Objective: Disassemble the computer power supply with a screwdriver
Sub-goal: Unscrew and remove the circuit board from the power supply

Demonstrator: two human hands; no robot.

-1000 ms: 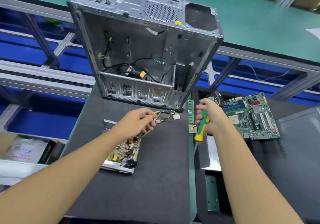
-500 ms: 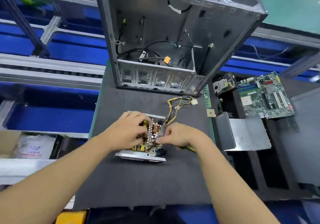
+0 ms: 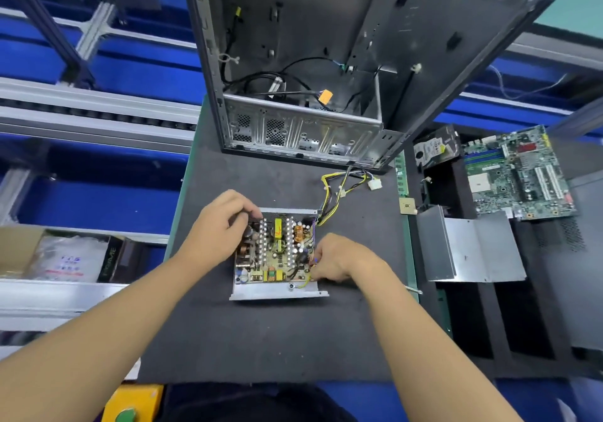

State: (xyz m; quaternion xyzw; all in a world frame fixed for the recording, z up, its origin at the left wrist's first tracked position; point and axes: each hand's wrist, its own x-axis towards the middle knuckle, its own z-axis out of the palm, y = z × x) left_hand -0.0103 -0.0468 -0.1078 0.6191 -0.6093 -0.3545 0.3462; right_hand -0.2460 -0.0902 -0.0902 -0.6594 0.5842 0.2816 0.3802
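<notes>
Grey-metal open power supply box [image 3: 277, 252]: left hand [image 3: 218, 227] grasps far-left corner; right hand [image 3: 339, 261] curled at near-right edge, its grasp cannot be told.

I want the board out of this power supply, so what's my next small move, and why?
Probably undo the screw on the near lip of the power supply next: its cover already lies off to the right, the circuit board still sits in the tray, and a yellow-green wire runs to that screw. Your left hand grips the far-left corner.
</notes>
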